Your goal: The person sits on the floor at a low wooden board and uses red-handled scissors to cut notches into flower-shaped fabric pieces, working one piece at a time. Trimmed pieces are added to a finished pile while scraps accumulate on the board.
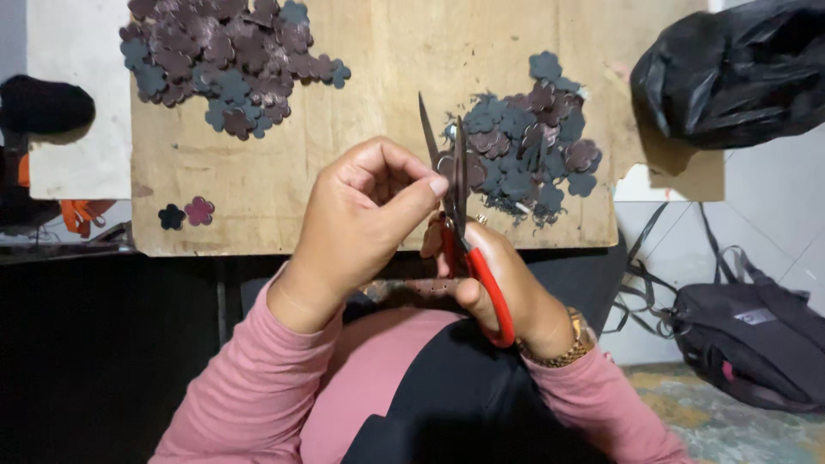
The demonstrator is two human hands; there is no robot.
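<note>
Scissors point(464, 232) with red handles sit in my right hand point(507, 283), blades pointing up and away from me, parted in a narrow V over the near edge of the counter point(387, 51). My right hand is closed around the red loops. My left hand point(361, 228) is pinched shut, thumb against fingertips, on a small dark flower-shaped piece point(446, 165) held right at the blades; most of that piece is hidden behind my fingers and the steel, so I cannot tell how far it sits into the cut.

The piece looks thin and light, probably leather or stiff felt, so I judge it bends easily and could slip if I hold it loosely. The place to grip it is by its edge, close to the blades yet clear of them, as my fingertips do. The scissors look stiff and fairly heavy, best held by the handles.

On the counter, far and to the left, lies a big heap of brown and slate-blue flower cutouts point(219, 60). A second heap point(528, 146) lies on the right, just beyond the blades. Two single flowers, one dark and one pinkish point(186, 212), lie at the near left. A black plastic bag point(730, 69) sits at the far right, and a dark backpack point(756, 335) rests on the floor to the right.
</note>
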